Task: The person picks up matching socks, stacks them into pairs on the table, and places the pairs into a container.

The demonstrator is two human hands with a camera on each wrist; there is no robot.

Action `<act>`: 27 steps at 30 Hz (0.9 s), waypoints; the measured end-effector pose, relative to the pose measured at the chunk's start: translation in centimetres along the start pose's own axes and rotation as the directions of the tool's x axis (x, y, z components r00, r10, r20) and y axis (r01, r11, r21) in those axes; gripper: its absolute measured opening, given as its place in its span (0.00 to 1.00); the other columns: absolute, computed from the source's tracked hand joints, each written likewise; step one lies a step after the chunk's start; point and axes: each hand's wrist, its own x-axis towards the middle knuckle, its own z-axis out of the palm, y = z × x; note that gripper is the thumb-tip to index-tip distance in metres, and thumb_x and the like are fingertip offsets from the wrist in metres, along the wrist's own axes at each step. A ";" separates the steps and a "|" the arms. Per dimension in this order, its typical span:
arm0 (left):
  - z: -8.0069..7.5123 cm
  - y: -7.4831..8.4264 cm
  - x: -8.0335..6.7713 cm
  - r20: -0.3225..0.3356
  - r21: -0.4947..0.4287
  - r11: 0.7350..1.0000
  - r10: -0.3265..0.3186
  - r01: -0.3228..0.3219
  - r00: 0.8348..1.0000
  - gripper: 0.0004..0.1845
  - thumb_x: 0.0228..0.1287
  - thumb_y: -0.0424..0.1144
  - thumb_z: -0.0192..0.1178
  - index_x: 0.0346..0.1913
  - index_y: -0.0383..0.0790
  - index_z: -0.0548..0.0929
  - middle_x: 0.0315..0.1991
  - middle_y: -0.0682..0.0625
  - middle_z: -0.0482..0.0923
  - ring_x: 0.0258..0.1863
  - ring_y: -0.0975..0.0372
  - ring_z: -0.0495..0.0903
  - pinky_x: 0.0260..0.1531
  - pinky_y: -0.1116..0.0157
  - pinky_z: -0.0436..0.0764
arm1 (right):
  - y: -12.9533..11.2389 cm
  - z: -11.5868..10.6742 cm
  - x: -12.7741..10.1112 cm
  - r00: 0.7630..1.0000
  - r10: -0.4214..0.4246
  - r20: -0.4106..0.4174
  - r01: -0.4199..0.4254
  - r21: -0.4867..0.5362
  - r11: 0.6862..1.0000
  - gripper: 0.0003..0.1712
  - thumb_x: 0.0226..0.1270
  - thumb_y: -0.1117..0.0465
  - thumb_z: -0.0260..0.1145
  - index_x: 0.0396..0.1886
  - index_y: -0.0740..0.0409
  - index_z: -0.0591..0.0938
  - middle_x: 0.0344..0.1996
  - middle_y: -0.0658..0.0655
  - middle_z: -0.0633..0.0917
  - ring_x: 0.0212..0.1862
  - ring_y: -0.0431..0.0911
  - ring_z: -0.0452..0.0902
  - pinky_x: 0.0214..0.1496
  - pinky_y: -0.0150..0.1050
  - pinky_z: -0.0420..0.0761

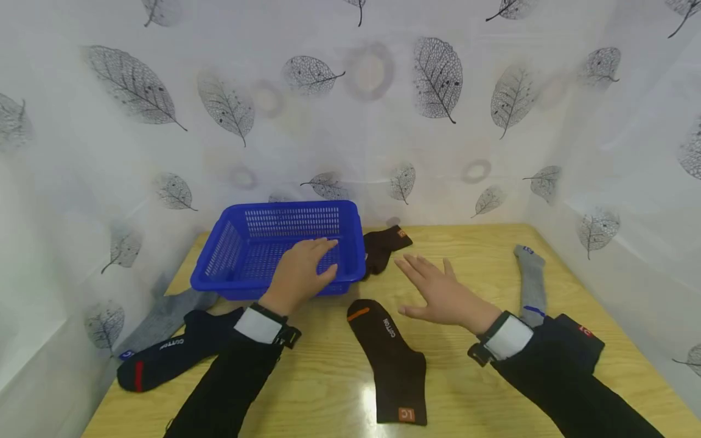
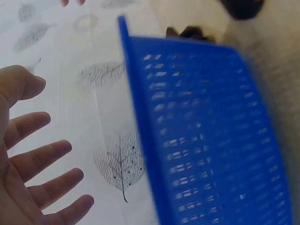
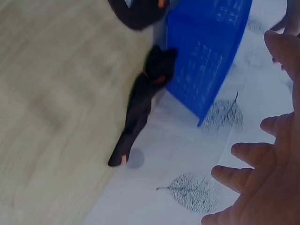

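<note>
We hold both arms out ahead of us in dark sleeves, each wrist wrapped in a black band with a white panel. Our left hand (image 1: pixel 300 274) is stretched forward, palm down, fingers straight and close together, gripping nothing. Our right hand (image 1: pixel 440 293) hovers flat with its fingers spread and angled toward the left, also holding nothing.

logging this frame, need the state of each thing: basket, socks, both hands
blue plastic basket: upright, empty
brown sock with orange stripe: flat, untouched
dark sock behind basket: crumpled
grey sock: laid out flat
left hand: open, over basket
right hand: open, holding nothing
</note>
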 end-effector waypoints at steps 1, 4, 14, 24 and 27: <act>0.1 0.2 -0.3 0.000 -0.001 1.000 0.010 -0.010 1.000 0.24 0.55 0.46 0.57 0.56 0.44 0.73 0.50 0.46 0.75 0.49 0.53 0.73 0.45 0.56 0.72 | -0.3 0.3 -0.5 1.000 -0.021 0.002 0.021 -0.004 1.000 0.51 0.52 0.33 0.56 0.69 0.49 0.48 0.66 0.58 0.54 0.64 0.56 0.51 0.54 0.68 0.40; 0.3 0.4 -1.2 0.013 0.004 1.000 0.024 -0.025 1.000 0.23 0.56 0.46 0.56 0.55 0.44 0.74 0.48 0.49 0.76 0.47 0.57 0.74 0.44 0.60 0.73 | -1.1 1.1 -1.9 0.997 -0.077 0.026 0.078 -0.007 0.997 0.51 0.52 0.33 0.57 0.69 0.46 0.46 0.66 0.56 0.54 0.64 0.55 0.52 0.54 0.68 0.42; 1.4 1.0 -3.7 -0.037 0.013 0.971 0.240 -0.240 0.970 0.17 0.52 0.43 0.60 0.46 0.43 0.79 0.40 0.53 0.79 0.40 0.61 0.77 0.39 0.65 0.75 | -4.5 3.4 -6.6 0.937 -0.290 0.194 0.302 -0.035 0.953 0.50 0.51 0.29 0.52 0.69 0.44 0.47 0.66 0.57 0.55 0.63 0.56 0.53 0.54 0.67 0.45; 5.7 2.3 -5.3 0.276 -0.036 0.932 0.357 -0.361 0.892 0.10 0.51 0.40 0.61 0.38 0.46 0.81 0.30 0.56 0.77 0.28 0.67 0.75 0.28 0.71 0.75 | -6.6 6.5 -8.8 0.824 -0.513 0.241 0.533 -0.024 0.846 0.36 0.63 0.34 0.37 0.67 0.45 0.56 0.62 0.54 0.63 0.58 0.49 0.63 0.47 0.54 0.69; 6.7 2.3 -5.3 0.355 0.004 0.938 0.323 -0.347 0.877 0.12 0.51 0.40 0.60 0.41 0.47 0.81 0.37 0.55 0.77 0.38 0.64 0.76 0.40 0.67 0.74 | -6.6 6.8 -8.8 0.821 -0.511 0.254 0.534 -0.027 0.845 0.35 0.64 0.35 0.36 0.67 0.45 0.57 0.62 0.54 0.63 0.58 0.49 0.63 0.46 0.52 0.71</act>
